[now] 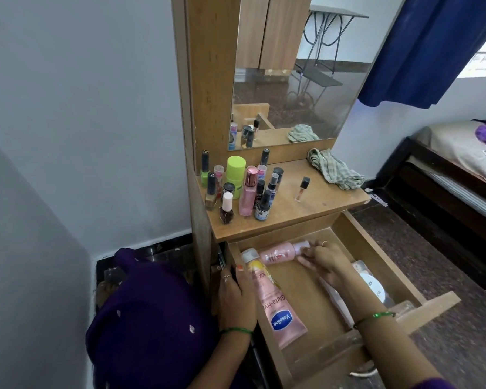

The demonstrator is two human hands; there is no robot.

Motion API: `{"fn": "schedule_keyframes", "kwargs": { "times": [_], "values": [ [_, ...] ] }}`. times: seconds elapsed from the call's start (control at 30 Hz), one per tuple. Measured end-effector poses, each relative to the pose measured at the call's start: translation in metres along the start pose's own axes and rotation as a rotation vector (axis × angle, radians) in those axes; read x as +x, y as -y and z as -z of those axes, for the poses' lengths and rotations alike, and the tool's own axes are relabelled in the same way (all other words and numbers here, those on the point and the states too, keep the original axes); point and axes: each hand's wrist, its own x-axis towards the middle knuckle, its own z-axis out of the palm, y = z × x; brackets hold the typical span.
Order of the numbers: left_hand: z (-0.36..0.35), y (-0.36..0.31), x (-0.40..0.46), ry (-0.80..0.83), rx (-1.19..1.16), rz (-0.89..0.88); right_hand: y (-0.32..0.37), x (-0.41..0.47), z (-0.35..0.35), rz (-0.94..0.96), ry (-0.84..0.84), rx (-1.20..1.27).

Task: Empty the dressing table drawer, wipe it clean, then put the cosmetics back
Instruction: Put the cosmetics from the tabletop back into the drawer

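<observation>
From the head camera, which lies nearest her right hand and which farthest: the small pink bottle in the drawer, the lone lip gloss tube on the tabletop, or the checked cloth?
1. Pink bottle, in the drawer, at the right hand's fingertips.
2. Lip gloss tube, standing alone on the tabletop.
3. Checked cloth, at the tabletop's back right corner.

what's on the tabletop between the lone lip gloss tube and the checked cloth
Nothing: in the head view, bare wood separates the lip gloss tube from the checked cloth on the dressing table top.

The right forearm [376, 329] hides part of a white-lidded jar [375, 286] in the drawer [376, 248]. Labels on the small bottles [244, 186] on the tabletop [306, 209] are too small to read.
</observation>
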Motion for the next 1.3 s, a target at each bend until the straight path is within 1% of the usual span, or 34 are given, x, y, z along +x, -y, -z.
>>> {"fn": "schedule_keyframes", "kwargs": {
  "times": [0.13,0.53,0.8,0.9,1.03,1.1,1.2,1.3],
  "values": [
    [0.000,-0.001,0.000,0.008,-0.007,-0.010,-0.007,0.006,-0.001,-0.018,0.005,0.024],
    [-0.003,0.005,0.003,0.006,0.020,0.019,-0.011,0.012,-0.004,0.013,0.020,0.045],
    [-0.005,0.009,0.004,0.004,0.017,0.012,-0.009,0.006,0.003,0.037,0.029,-0.111],
    [-0.005,0.012,0.005,0.016,0.017,0.017,-0.008,0.001,0.004,0.039,0.048,-0.127],
    [-0.004,0.013,0.005,0.029,0.039,-0.003,-0.007,-0.006,-0.001,-0.015,0.086,-0.104],
    [-0.003,0.011,0.005,0.051,0.045,-0.004,-0.005,-0.013,-0.004,-0.018,0.078,-0.132],
    [-0.001,0.010,0.004,0.080,0.079,-0.016,0.005,-0.030,-0.003,0.076,0.046,-0.218],
    [0.003,0.005,-0.002,0.108,0.095,-0.025,0.025,-0.054,-0.002,0.291,0.013,-0.281]
  ]
}}
